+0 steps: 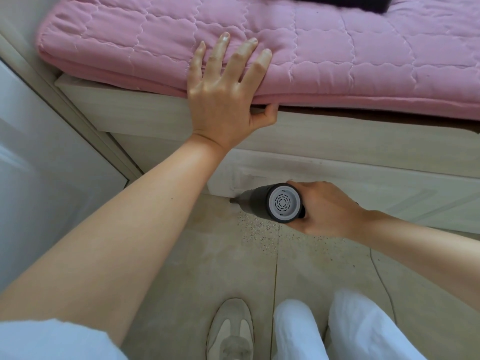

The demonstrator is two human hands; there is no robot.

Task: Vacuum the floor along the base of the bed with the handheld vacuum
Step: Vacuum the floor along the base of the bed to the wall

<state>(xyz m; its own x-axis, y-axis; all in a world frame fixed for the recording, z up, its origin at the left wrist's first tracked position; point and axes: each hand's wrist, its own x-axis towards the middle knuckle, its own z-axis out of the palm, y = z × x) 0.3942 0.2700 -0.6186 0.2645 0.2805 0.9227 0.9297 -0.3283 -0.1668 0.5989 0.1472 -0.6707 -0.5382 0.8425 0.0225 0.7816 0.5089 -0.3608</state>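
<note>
Two hands: both busy, one on the tool, one on the bed.
Right fingers [298, 187]: curled round the barrel of the dark grey cylindrical handheld vacuum [272, 202], clamped on it from the far side; most fingertips sit behind the body and I cannot see them.
Right hand [327, 209]: right of centre in the frame, wrist coming in from the lower right.
Vacuum position: just right of frame centre, pale grey vented end cap facing the camera, narrow nozzle pointing left and down to where the beige tiled floor [233, 261] meets the whitish wooden bed base [337, 175].
Handling: looks light and rigid, a one-hand tool; smooth plastic could twist in the palm, so a full wrap round the mid-barrel, as here, seems the sound hold.
Left fingers [223, 55]: straight and spread apart, lying flat on the pink quilted mattress pad [337, 61] in the upper middle; thumb tucked under its edge.
Left hand [223, 100]: bracing on the bed edge, by my reading.
Debris: speckled grit [257, 229] on the floor below the vacuum.
Hidden: nozzle tip small and blurred, so floor contact is unclear; any switch is out of sight.
Cut off: a black object [337, 1] at the top edge, and a beige shoe [231, 331] at the bottom.
</note>
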